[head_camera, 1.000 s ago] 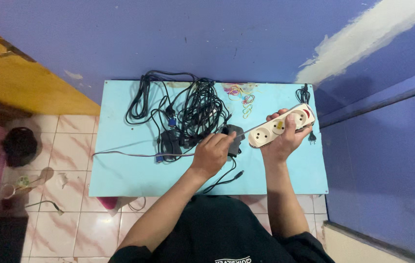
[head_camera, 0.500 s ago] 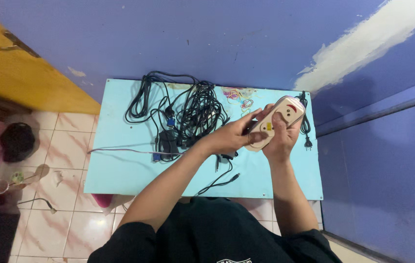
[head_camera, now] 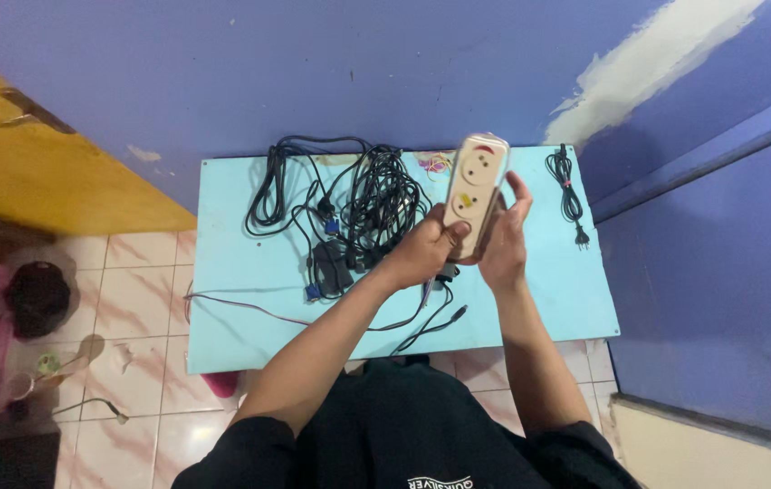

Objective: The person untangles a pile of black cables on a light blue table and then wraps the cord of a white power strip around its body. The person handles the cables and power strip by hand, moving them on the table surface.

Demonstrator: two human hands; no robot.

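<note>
Seen from the head camera, both hands hold a cream power strip [head_camera: 474, 186] upright above the light blue table [head_camera: 231, 263]; the left hand [head_camera: 423, 251] pinches its lower end, thumb on the face, fingers curled behind; the right hand [head_camera: 503, 240] cups its far side, fingers wrapped and pressed on the edge; left of the strip lies a tangled heap of black cables [head_camera: 376, 204], unsorted; a small coiled black cord [head_camera: 568, 186] lies right of the strip; as I judge it, only the strip is lifted out, the tangle remains
</note>
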